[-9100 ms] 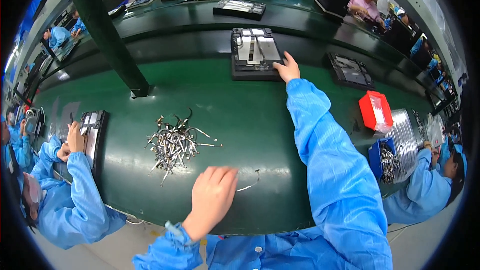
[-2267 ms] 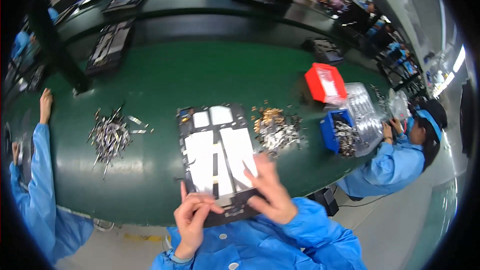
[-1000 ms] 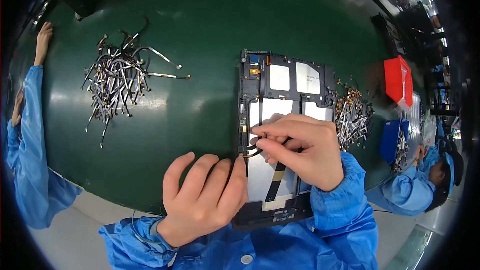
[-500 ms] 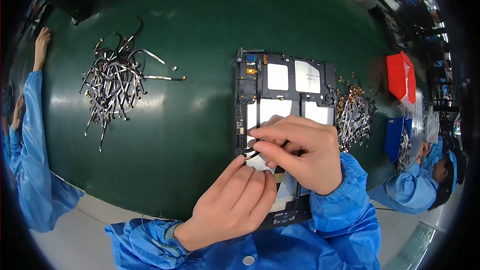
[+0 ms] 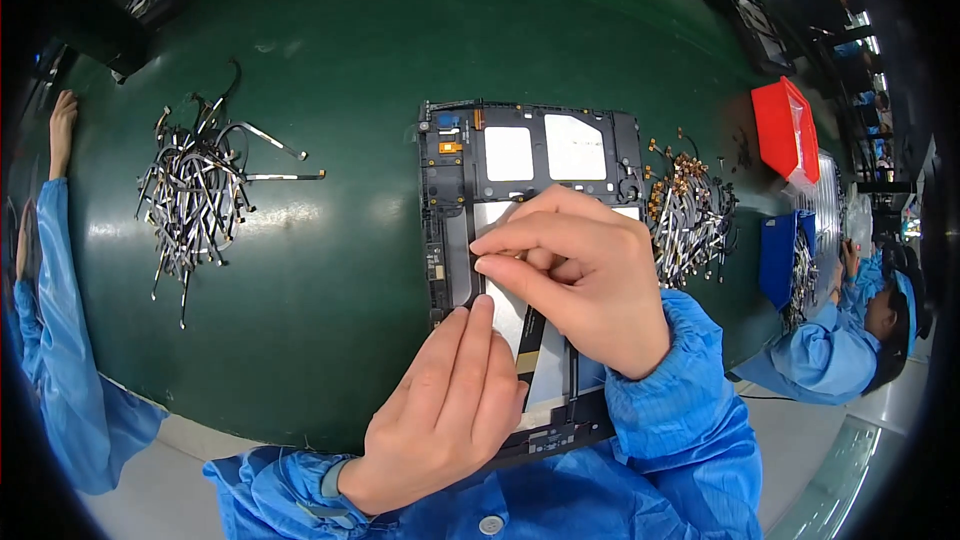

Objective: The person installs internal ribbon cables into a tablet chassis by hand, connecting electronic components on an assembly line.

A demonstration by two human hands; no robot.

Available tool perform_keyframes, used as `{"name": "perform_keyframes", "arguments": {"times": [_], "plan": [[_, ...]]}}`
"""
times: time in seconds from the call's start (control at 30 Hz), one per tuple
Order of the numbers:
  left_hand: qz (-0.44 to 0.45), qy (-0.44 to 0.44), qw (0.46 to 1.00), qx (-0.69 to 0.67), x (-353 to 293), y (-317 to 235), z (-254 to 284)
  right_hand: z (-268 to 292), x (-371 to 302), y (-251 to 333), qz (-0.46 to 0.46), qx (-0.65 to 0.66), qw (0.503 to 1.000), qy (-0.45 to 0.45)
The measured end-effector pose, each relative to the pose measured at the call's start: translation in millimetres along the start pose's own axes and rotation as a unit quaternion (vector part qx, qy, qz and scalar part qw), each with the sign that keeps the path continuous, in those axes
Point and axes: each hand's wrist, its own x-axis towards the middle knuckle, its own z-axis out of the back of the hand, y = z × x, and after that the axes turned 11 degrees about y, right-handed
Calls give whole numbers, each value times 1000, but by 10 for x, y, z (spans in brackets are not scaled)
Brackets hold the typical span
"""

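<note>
An opened tablet-like device (image 5: 449, 172) with a black frame and white panels lies in front of me. A thin black flat cable (image 5: 471, 208) runs lengthwise near its left side. My right hand (image 5: 592, 275) is over the middle of the device, thumb and index finger pinched on that cable. Just nearer to me, my left hand (image 5: 432, 408) has its fingers stretched out, fingertips resting on the device's left side beside the cable. My hands hide part of the white panel and the cable's near end.
Piles of flat cables lie on the green table: one pile (image 5: 195, 195) at left, another (image 5: 690, 215) right of the device. Farther right stand a red bin (image 5: 785, 130) and a blue bin (image 5: 785, 260) with cables. Co-workers' blue sleeves (image 5: 60, 290) (image 5: 815, 355) show at both sides.
The view has shifted, so the table things sit farther left. The cable's loop near my fingertips has straightened along the device's left side. My left fingers have moved from the curved cable to the device's side.
</note>
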Motion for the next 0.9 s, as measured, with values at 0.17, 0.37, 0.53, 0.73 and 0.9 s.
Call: {"name": "perform_keyframes", "arguments": {"times": [0.17, 0.37, 0.53, 0.73, 0.9], "plan": [[5, 14, 1000, -4, -3, -16, 18, 6, 4, 38, 1, -32, 999, -6], [0, 13, 1000, 0, 16, -13, 28, -11, 131, -40, 42, -13, 998, -48], [3, 3, 998, 57, 50, 5, 29, -31, 140, -39, 36, -39, 997, -55], [5, 5, 999, 54, 45, 3, 17, -57, 146, -54, 48, -47, 995, -70], [2, 1, 998, 57, 41, 1, 15, -51, 143, -65, 54, -63, 994, -66]]}}
